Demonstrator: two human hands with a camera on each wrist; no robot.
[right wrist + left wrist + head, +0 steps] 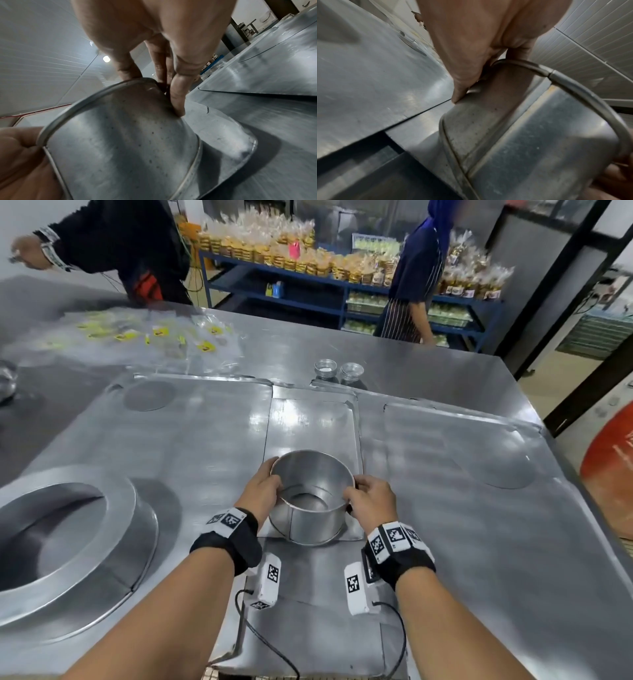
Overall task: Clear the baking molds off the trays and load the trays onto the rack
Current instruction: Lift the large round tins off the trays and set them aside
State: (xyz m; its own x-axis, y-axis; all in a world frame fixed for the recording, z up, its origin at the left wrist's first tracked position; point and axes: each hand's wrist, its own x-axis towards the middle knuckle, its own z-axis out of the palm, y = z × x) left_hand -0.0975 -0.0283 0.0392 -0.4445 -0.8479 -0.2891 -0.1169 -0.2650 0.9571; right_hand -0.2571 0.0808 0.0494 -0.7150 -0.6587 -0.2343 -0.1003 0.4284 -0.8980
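Presently, both hands hold one round baking mold [310, 501] by its rolled rim: the left hand [262, 491] on the near-left side, the right hand [371, 503] on the near-right. In each wrist view the fingers [178, 94] curl over the rim and press the wall. The mold stands upright over the small centre tray [308, 422], its base at or just above the tray; contact cannot be confirmed. A larger ring mold [68, 539] sits on the left tray [191, 440]. Judged step: clearing molds. Next move calls for carrying this mold clear of the trays onto bare counter [394, 361], keeping it level.
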